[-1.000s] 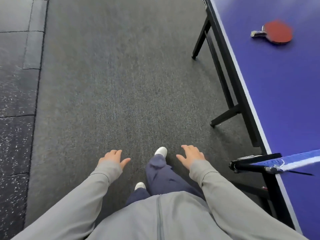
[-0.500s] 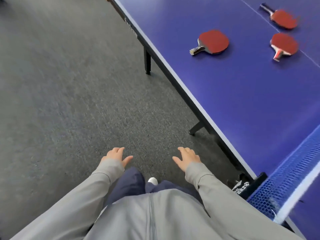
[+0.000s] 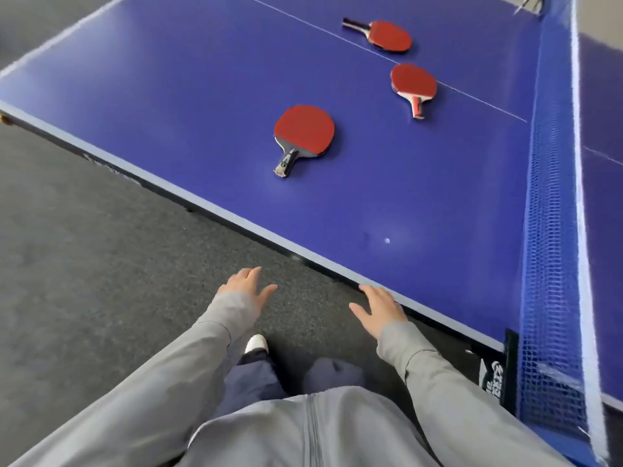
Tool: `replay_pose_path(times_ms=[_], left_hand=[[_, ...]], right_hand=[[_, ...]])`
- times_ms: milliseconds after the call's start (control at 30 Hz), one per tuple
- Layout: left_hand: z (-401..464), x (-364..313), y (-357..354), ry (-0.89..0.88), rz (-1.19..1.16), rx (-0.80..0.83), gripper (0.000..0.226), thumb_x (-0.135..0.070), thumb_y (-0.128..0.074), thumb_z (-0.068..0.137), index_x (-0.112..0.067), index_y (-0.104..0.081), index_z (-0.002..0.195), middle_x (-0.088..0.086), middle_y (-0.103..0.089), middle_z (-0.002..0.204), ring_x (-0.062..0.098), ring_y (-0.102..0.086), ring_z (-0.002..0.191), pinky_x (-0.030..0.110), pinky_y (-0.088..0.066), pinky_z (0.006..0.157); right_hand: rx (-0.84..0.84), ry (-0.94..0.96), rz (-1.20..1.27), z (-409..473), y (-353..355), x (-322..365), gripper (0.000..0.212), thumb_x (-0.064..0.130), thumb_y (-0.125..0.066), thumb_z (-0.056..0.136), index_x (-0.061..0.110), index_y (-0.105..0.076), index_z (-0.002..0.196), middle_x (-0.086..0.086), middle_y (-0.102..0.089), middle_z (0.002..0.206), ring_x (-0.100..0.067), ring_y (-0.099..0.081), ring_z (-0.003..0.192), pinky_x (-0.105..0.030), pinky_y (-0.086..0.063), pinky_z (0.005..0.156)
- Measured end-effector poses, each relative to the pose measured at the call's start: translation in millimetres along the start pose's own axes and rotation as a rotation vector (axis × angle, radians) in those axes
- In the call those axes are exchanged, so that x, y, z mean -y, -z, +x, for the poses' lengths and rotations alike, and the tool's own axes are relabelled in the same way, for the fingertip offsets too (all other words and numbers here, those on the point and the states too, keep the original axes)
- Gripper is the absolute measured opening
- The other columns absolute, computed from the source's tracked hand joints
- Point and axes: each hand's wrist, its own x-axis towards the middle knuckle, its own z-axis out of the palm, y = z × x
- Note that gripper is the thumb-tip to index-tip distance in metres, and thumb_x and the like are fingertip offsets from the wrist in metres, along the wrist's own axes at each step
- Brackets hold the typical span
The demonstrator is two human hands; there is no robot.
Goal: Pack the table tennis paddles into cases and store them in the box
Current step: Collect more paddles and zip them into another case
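Since a moment ago the blue table-tennis table (image 3: pixel 421 203) has swung closer; three red rubber-faced paddles (image 3: pixel 304 131) lie on it, near the net. Left hand (image 3: pixel 244 286) and right hand (image 3: pixel 381 306) hang spread, empty. Approach step; next, reach for the nearest paddle

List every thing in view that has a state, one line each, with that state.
Nearest paddle: flat on the table, red face up, handle toward the near edge.
Middle paddle: flat, red face up, handle toward the person.
Far paddle: flat, red face up, handle pointing left.
Net: strung upright across the table.
Left hand: open, holding nothing.
Right hand: open, at the table edge, holding nothing.
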Motion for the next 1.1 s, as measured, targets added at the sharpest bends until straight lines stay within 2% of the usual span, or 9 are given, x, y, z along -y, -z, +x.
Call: replay_pose_path(times_ms=[133,333,433,567,733,967,1100], left_hand=[[44.2,-13.7,40.0,-0.100,-0.048,-0.046,0.061,-0.051,-0.041,0.093,-0.019,-0.030,0.144,0.002,-0.039,0.144,0.025,-0.044,0.127,0.041,-0.039,0.103],[126.4,-47.6,78.5,-0.131,-0.021,-0.087,0.065,-0.050,-0.046,0.092,-0.017,-0.028,0.145,0.006,-0.039,0.142,0.027,-0.037,0.130,0.042,-0.038,0.103],[161.6,-64.9,88.8,-0.125,0.011,-0.173,0.069,-0.051,-0.049,0.090,-0.013,-0.028,0.144,0.010,-0.040,0.138,0.030,-0.038,0.126,0.043,-0.038,0.098],[205.4,-84.0,97.7,-0.016,-0.011,-0.272,0.074,-0.050,-0.056,0.086,-0.009,-0.030,0.142,0.014,-0.040,0.136,0.033,-0.036,0.125,0.045,-0.034,0.099],[244.7,-101.6,91.5,0.137,-0.125,-0.273,0.077,-0.052,-0.066,0.079,-0.008,-0.038,0.136,0.012,-0.043,0.131,0.031,-0.036,0.123,0.044,-0.034,0.099],[272.6,-108.5,80.7,0.220,-0.251,-0.387,0.051,-0.039,-0.070,0.079,-0.007,-0.051,0.112,0.013,-0.050,0.115,0.032,-0.041,0.112,0.044,-0.039,0.090],[278.3,-104.1,79.1,0.188,-0.314,-0.426,0.032,-0.034,-0.067,0.081,-0.014,-0.051,0.099,0.001,-0.048,0.098,0.028,-0.044,0.101,0.042,-0.043,0.081]], right_hand=[[-0.069,-0.114,0.092,12.5,20.9,10.4,0.052,0.043,-0.044,0.096,0.020,-0.034,0.141,-0.002,-0.040,0.145,-0.024,-0.035,0.134,-0.039,-0.034,0.106],[-0.164,-0.203,0.216,53.7,61.9,8.5,0.052,0.041,-0.046,0.096,0.019,-0.035,0.142,-0.003,-0.042,0.142,-0.024,-0.036,0.132,-0.042,-0.036,0.105],[-0.204,-0.227,0.261,84.4,85.7,-1.8,0.053,0.040,-0.047,0.095,0.018,-0.035,0.142,-0.004,-0.043,0.141,-0.024,-0.038,0.131,-0.042,-0.038,0.105],[-0.272,-0.235,0.311,139.3,125.2,-20.0,0.053,0.038,-0.049,0.095,0.015,-0.037,0.140,-0.005,-0.044,0.139,-0.023,-0.038,0.131,-0.043,-0.036,0.105],[-0.382,-0.225,0.403,224.8,184.9,-41.0,0.054,0.037,-0.053,0.093,0.013,-0.038,0.139,-0.006,-0.046,0.136,-0.024,-0.042,0.126,-0.043,-0.036,0.106],[-0.546,-0.215,0.423,347.2,257.3,-56.2,0.056,0.038,-0.052,0.093,0.007,-0.039,0.138,-0.010,-0.045,0.137,-0.026,-0.035,0.131,-0.044,-0.034,0.106],[-0.620,-0.239,0.360,404.4,284.4,-59.3,0.059,0.040,-0.052,0.092,0.004,-0.038,0.137,-0.014,-0.043,0.137,-0.029,-0.038,0.129,-0.042,-0.034,0.103]])
